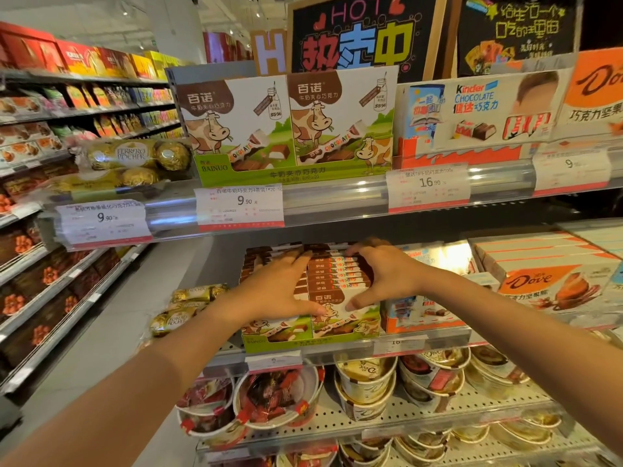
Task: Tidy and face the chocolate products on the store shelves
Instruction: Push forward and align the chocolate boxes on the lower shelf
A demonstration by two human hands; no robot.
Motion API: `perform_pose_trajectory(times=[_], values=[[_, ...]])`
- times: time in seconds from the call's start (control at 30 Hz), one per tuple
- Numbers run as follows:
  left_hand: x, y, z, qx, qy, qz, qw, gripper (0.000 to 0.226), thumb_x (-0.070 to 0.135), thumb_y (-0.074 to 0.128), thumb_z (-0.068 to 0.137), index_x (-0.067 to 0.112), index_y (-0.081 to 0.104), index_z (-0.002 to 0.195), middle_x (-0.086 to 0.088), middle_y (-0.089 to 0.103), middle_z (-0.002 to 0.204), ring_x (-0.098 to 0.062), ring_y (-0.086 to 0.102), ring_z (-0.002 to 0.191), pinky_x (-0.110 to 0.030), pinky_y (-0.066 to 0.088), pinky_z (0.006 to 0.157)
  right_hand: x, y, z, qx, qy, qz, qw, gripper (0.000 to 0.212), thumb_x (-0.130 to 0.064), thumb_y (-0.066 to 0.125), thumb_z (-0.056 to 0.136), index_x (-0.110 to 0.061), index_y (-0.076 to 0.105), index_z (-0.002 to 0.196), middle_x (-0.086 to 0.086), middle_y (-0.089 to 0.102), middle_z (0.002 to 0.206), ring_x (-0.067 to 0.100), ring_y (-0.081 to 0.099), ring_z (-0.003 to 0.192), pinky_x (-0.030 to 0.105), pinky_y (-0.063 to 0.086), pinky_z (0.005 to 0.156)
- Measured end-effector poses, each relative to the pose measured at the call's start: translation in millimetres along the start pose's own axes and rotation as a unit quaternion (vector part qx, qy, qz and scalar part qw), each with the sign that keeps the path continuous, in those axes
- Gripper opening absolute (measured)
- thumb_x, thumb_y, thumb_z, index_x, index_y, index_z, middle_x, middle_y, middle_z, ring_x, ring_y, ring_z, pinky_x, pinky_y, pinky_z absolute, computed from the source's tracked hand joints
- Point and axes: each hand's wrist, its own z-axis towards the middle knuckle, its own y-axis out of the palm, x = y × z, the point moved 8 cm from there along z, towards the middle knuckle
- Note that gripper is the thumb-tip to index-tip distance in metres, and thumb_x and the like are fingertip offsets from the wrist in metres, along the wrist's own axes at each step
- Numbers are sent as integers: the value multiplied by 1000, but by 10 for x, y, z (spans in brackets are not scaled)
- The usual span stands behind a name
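Bracketing the row of white-and-brown cow-printed chocolate boxes (337, 281) on the middle shelf, my left hand (279, 284) and right hand (381, 274) press its sides, fingers extended, thumbs on the front box.

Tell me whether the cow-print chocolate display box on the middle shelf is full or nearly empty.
Nearly full. The green cow-print cardboard display box shows packs stacked back in two rows between the left hand and right hand.

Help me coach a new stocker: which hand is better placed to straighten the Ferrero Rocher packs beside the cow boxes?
Probably the left hand: it sits nearest the Ferrero Rocher packs; the right hand lies beyond the cow boxes.
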Motion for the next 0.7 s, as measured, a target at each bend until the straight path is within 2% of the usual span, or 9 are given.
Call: perform_pose_trajectory(times=[0.1,0.2,0.3,0.4,0.5,0.57,0.63,0.7], values=[[20,27,-7,-16,1,43,999,106,77,52,71,21,7,149,-2,19,156,-23,22,141,-52,22,112,23,77,18,-22,18,-19,999,98,-65,72,60,-25,32,139,2,39,130,21,40,120,38,42,100],[34,35,-1,-27,5,59,998,102,76,49,74,26,2,149,-4,14,157,-26,18,142,-53,19,112,5,124,6,-28,21,-39,999,98,-65,70,64,-26,25,142,4,36,133,22,38,123,40,37,104],[51,7,14,-13,20,40,999,97,75,52,72,32,9,147,-4,26,152,-26,29,136,-50,28,109,-10,102,-39,-54,18,-17,998,98,-63,70,66,-26,22,143,3,34,135,22,37,124,38,37,105],[44,-22,31,-11,37,9,999,92,76,58,67,33,23,141,1,45,135,-19,44,120,-42,40,99,13,-13,-130,-76,16,66,995,90,-62,68,69,-29,27,143,0,32,140,20,40,125,35,40,104],[119,-89,64,0,55,14,998,89,73,64,63,28,35,134,4,50,127,-15,48,112,-37,45,94,180,-252,-216,-13,25,112,993,58,-43,54,90,-21,37,141,1,38,144,19,40,129,25,35,100],[266,-107,89,12,67,21,997,90,69,67,63,26,32,135,4,47,130,-15,46,115,-35,43,95,396,-397,-270,18,48,95,994,44,-27,47,96,-16,41,138,3,41,144,18,41,129,22,31,96],[480,-85,136,18,79,3,997,96,68,67,64,28,24,141,3,40,141,-17,41,125,-38,38,102,658,-485,-340,20,77,76,994,43,-17,47,96,-15,41,138,4,43,143,17,42,128,20,31,96],[711,-67,237,31,85,-17,996,102,72,64,63,28,20,144,3,33,148,-19,34,133,-44,32,108,864,-555,-430,14,94,37,995,48,-17,51,94,-14,39,140,4,42,144,18,42,129,21,32,98]])
